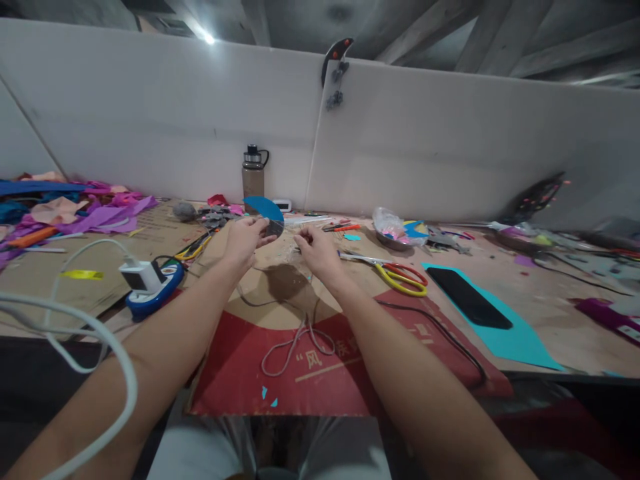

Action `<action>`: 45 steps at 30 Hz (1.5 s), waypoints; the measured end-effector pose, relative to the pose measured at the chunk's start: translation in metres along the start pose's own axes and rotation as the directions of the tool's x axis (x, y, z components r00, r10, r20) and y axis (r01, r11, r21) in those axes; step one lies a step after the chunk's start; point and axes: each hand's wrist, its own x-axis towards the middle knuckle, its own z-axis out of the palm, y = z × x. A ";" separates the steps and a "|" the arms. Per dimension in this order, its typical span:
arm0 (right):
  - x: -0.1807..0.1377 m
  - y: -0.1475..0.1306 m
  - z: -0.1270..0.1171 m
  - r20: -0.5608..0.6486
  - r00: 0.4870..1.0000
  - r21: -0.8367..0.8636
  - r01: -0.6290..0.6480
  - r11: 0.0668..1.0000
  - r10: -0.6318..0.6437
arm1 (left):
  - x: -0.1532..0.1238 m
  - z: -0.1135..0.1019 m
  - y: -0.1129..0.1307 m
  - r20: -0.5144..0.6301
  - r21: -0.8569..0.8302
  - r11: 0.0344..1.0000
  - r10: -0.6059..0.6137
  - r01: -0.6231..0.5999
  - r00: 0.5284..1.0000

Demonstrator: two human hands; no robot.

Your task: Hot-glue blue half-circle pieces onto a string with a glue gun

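Just in front of water bottle (253,172): blue paper disc (265,208) held up on edge, left hand (245,241) pinching its lower rim tight. Right of the bottle, nearer the person: right hand (317,252), fingers curled close together; cannot tell whether they grip anything.

- Light was dim; one ceiling lamp (209,39) flared white at upper left.
- Soft shadow lay on the cardboard (280,280) beneath the left hand (245,240) and right hand (317,252).
- The blue disc (263,208) looked slightly soft.
- Wide-angle distortion bowed the partition wall (150,113); edges darkened.
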 end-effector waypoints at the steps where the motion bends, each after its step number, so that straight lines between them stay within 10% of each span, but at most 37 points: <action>1: -0.001 0.000 0.001 0.041 0.999 0.009 -0.001 1.000 0.000 | 0.005 -0.004 -0.002 -0.041 0.006 1.000 0.029 -0.029 0.999; 9: -0.022 -0.007 -0.004 0.442 0.893 0.067 0.056 0.996 -0.080 | 0.024 -0.020 -0.008 -0.129 -0.055 0.993 0.098 -0.106 0.987; 16: -0.014 0.028 -0.038 -0.037 0.997 -0.483 -0.082 0.872 0.073 | 0.021 -0.017 -0.005 -0.104 -0.107 0.992 0.054 -0.065 0.993; 23: -0.014 0.048 -0.040 0.145 0.884 -0.688 -0.232 0.687 0.444 | 0.017 -0.011 -0.003 -0.080 -0.126 0.990 0.058 -0.067 0.995; 30: -0.006 0.055 -0.037 0.016 0.868 -0.300 -0.468 0.831 0.495 | 0.013 -0.009 -0.001 -0.027 -0.112 0.993 0.038 -0.040 0.999; 39: -0.016 0.008 -0.029 -0.007 0.999 0.365 -0.044 0.930 0.051 | 0.013 -0.008 -0.006 0.037 -0.044 0.996 0.074 -0.072 0.997; 45: -0.022 0.002 -0.027 0.046 0.999 0.391 0.001 0.921 -0.020 | 0.013 -0.009 -0.008 0.132 -0.016 0.996 0.084 -0.082 0.988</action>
